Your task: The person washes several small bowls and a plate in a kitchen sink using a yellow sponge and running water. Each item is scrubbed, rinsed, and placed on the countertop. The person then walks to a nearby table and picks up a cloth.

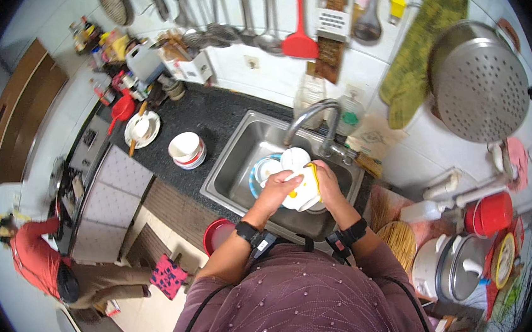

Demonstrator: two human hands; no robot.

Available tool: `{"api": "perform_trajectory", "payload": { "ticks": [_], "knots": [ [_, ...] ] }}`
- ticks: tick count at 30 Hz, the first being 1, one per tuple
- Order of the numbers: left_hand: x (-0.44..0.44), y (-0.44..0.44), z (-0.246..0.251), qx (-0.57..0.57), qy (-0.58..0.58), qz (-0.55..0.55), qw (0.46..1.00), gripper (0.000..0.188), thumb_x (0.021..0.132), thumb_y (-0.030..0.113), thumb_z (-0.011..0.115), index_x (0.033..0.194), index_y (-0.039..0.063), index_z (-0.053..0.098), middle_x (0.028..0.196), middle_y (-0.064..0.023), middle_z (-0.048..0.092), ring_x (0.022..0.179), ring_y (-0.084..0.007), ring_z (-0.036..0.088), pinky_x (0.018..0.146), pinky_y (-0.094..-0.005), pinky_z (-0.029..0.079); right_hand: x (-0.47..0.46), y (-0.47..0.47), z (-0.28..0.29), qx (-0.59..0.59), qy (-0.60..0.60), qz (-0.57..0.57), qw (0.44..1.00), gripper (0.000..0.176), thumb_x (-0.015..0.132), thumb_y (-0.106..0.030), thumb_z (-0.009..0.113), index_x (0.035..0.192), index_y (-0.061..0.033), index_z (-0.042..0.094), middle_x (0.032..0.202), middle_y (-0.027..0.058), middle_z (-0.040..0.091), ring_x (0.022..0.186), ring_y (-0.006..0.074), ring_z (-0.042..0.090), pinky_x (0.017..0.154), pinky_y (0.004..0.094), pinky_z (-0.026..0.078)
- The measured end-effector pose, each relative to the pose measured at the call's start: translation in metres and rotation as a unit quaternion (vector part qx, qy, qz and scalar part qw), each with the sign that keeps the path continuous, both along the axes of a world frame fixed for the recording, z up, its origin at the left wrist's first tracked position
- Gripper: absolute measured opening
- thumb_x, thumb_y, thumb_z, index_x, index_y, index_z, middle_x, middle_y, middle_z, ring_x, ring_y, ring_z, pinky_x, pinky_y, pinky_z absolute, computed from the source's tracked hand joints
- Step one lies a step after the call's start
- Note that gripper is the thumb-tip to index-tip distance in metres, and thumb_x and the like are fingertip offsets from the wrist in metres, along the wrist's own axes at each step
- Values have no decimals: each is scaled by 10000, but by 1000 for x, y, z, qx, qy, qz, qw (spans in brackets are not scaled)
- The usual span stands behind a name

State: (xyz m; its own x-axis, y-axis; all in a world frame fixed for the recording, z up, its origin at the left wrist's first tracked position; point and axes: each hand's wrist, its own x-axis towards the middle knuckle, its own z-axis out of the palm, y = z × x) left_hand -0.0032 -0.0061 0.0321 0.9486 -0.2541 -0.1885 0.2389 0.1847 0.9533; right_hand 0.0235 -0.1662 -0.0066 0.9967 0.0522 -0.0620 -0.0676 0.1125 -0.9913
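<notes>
Above the stainless steel sink (228, 169), I hold a white dish (304, 192) with yellow marks between both hands. My left hand (277, 189) grips its near left side, thumb on top. On the opposite side, my right hand (327, 186) presses something thin and yellow-edged (315, 173), perhaps a sponge or cloth, against the dish. Just beyond my fingers sits a small white bowl (295, 157). A blue-rimmed plate (253, 181) and a smaller dish (267, 168) lie in the basin, partly hidden by my hands. The curved faucet (310, 107) arches over the sink from the back; no water flow can be made out.
Stacked bowls (187, 150) stand on the dark counter (227, 107) left of the sink. Farther left is a plate (153, 128) with a cup. A red basin (217, 236) sits below the counter. At the far left, a person (39, 257) bends by the stove. A rice cooker (445, 264) stands right.
</notes>
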Motion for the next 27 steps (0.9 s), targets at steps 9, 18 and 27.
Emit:
{"api": "perform_trajectory", "payload": {
  "ticks": [9,18,27],
  "knots": [
    [-5,5,-1,-3,-25,-44,999,209,920,246,632,909,41,670,792,34,631,691,-43,547,627,-217,447,6,-7,3,180,159,38,970,290,900,-259,445,974,-38,617,894,79,643,804,204,632,738,334,510],
    [1,7,10,-29,-9,-5,1000,209,913,227,634,927,20,666,829,9,656,711,-55,578,656,-231,472,5,-2,8,88,127,-26,988,271,890,-210,435,965,-20,613,968,142,631,887,329,614,791,421,486],
    [-2,2,3,43,-61,-88,993,171,918,195,636,878,32,668,753,38,620,663,-25,532,581,-191,423,-4,2,19,-118,-33,-46,991,257,896,-196,402,891,-39,606,896,136,614,840,315,584,748,449,460]
  ]
}}
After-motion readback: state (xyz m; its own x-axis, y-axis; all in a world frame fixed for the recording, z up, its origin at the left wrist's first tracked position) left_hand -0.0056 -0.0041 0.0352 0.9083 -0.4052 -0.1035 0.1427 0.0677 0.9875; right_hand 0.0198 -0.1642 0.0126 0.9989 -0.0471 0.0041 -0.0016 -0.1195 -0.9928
